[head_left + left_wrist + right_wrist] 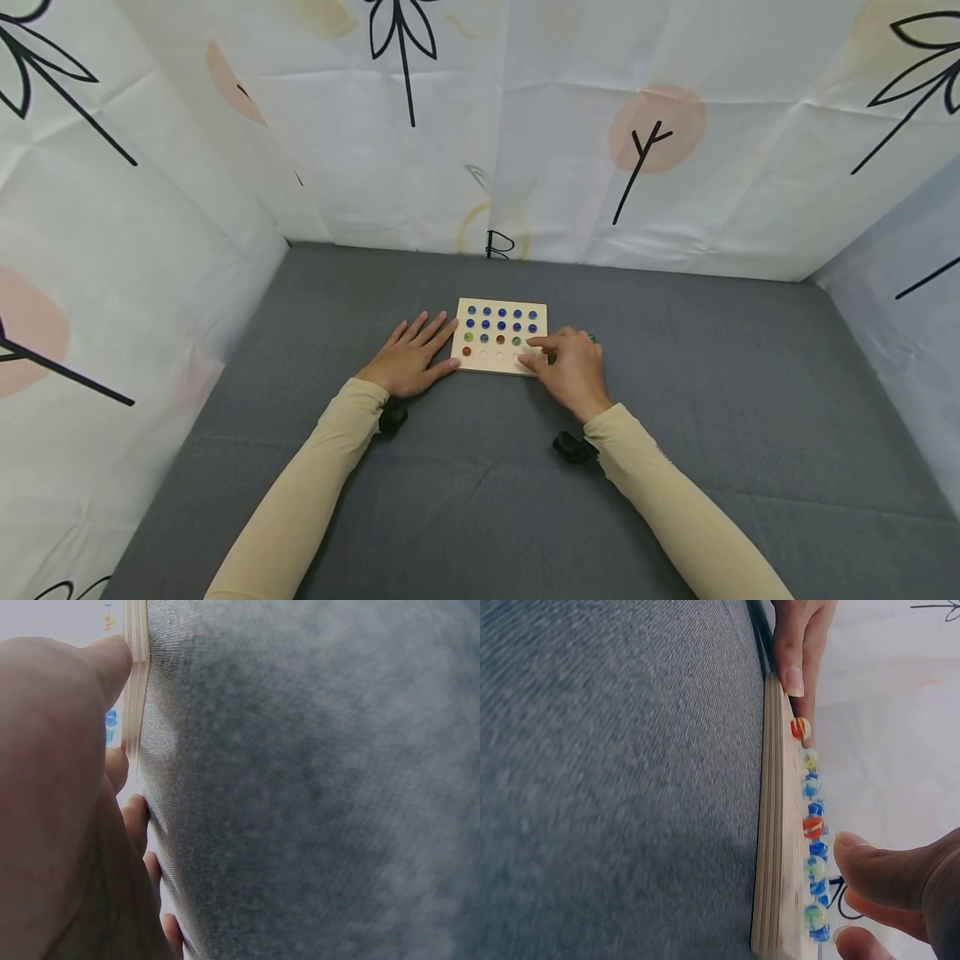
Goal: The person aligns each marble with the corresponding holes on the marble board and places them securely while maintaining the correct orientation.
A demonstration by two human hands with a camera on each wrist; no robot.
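A wooden board (483, 360) with rows of round hollows lies on the grey cloth. Blue marbles (502, 312) fill its two far rows; green, blue and red marbles sit in the third row. One orange-red marble (800, 728) rests at the left of the nearest row. My left hand (408, 358) lies with fingers spread, thumb and fingertips at the board's left edge. Over the right end hovers my right hand (573, 367), thumb and fingers apart beside a green marble (815, 916), nothing between the tips. A small green spot (592, 337) shows at that hand's far side.
Grey cloth (450, 500) covers the table all round the board. White printed sheets (555, 167) hang behind and at both sides. A dark wrist camera (573, 447) sits under the right sleeve, another (392, 418) under the left.
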